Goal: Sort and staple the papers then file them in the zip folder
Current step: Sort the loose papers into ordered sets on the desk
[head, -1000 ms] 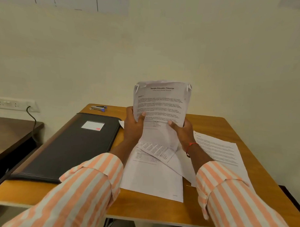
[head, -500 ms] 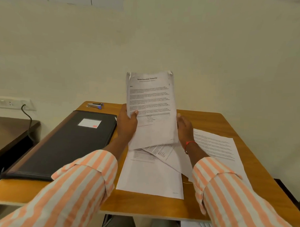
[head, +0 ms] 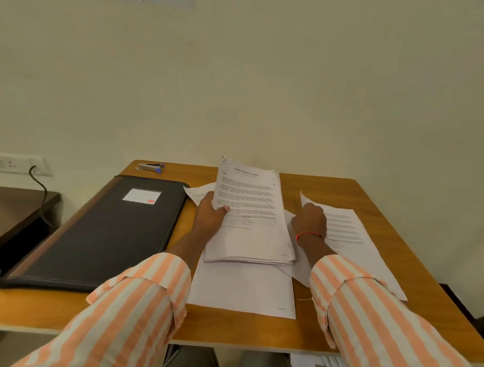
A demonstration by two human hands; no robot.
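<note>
My left hand [head: 210, 215] grips the left edge of a stack of printed papers [head: 250, 219], thumb on the top sheet; the stack leans back low over the wooden table [head: 154, 312]. My right hand [head: 309, 221] is off the stack and rests with curled fingers on a loose printed sheet [head: 348, 236] to the right, whose near corner lifts beside the fingers. More loose sheets [head: 242, 290] lie under the stack. The black zip folder [head: 104, 233] lies shut at the left. A silver and blue stapler [head: 151, 167] sits at the far left corner.
A lower dark table [head: 12, 213] stands to the left, with a wall socket and black cable [head: 40, 184] above it. The wall runs right behind the table. More papers [head: 319, 366] show below the table's front edge.
The stack has come down from upright in both hands to lying low on the table papers. My right hand has let go of it and moved right onto the loose sheet.
</note>
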